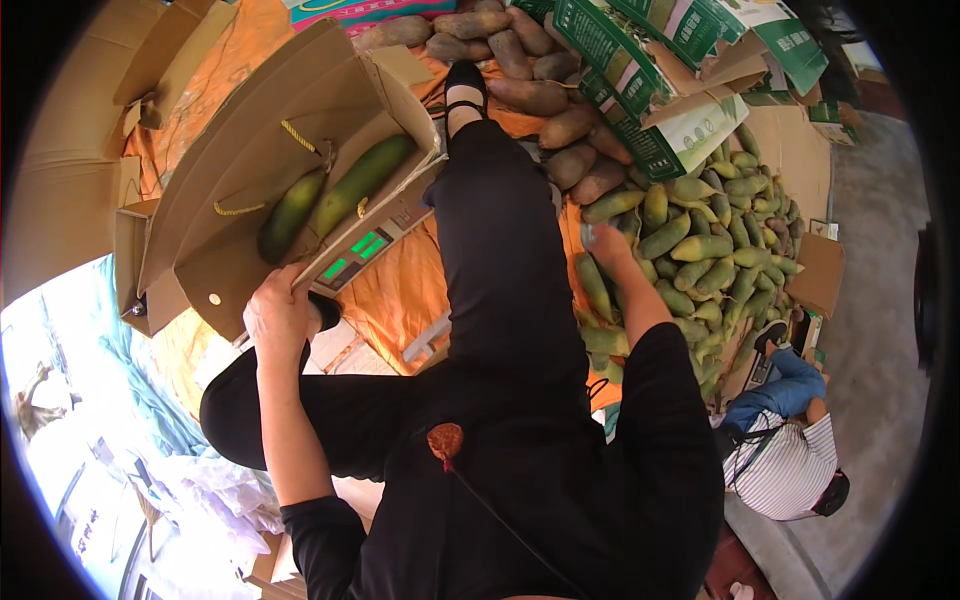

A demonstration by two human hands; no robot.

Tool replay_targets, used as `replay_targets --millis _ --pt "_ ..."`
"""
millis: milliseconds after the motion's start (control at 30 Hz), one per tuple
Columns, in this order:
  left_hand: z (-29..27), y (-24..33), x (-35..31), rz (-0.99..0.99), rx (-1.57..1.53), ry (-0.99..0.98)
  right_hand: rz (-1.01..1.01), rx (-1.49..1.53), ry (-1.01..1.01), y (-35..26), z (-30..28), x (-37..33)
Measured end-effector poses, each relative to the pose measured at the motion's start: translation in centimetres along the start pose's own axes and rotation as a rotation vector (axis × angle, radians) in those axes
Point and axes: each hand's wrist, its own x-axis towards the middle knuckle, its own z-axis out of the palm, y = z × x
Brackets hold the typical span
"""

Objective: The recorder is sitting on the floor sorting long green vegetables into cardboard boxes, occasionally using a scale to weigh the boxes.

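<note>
While my left hand (277, 310) pinches the near edge of the box (235, 130), two vegetables (365, 185) lie inside it, long, plump, smooth and deep green. My right hand (612, 250) is at the paler, tapered pile (705, 250), its grip too hidden to tell.

The left hand (278, 312) grips a cardboard box (225, 150) holding two green radishes (365, 185); the right hand (608, 245) is at a radish pile (702, 248)

The vegetables (365, 183) are green, their box (235, 150) brown, rope handles (300, 137) yellow.
</note>
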Motion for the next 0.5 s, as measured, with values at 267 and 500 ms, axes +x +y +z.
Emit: replay_targets --millis 267,500 --pt "0.2 -0.4 -0.2 0.014 0.0 0.054 0.252 -0.009 -0.181 -2.2 4.2 -3.9" --pt "-0.2 -0.8 -0.4 0.008 0.021 0.017 0.303 -0.159 -0.201 -6.6 5.1 -4.8"
